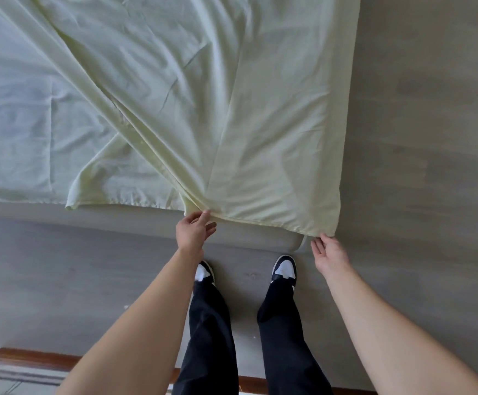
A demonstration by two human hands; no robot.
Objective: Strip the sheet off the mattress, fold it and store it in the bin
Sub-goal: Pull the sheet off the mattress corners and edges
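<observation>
A pale yellow-green sheet lies loose and creased over the mattress, with one part folded diagonally across itself. Its near hem hangs over the mattress's grey front side. My left hand pinches a gathered fold of the hem at the middle of the near edge. My right hand is palm up with straight fingers, its fingertips just below the sheet's near right corner and gripping nothing. No bin is in view.
I stand against the bed's front side, my feet in black and white sneakers. Grey wood-look floor runs along the right of the bed. A reddish-brown wooden edge and a striped rug lie behind me at the lower left.
</observation>
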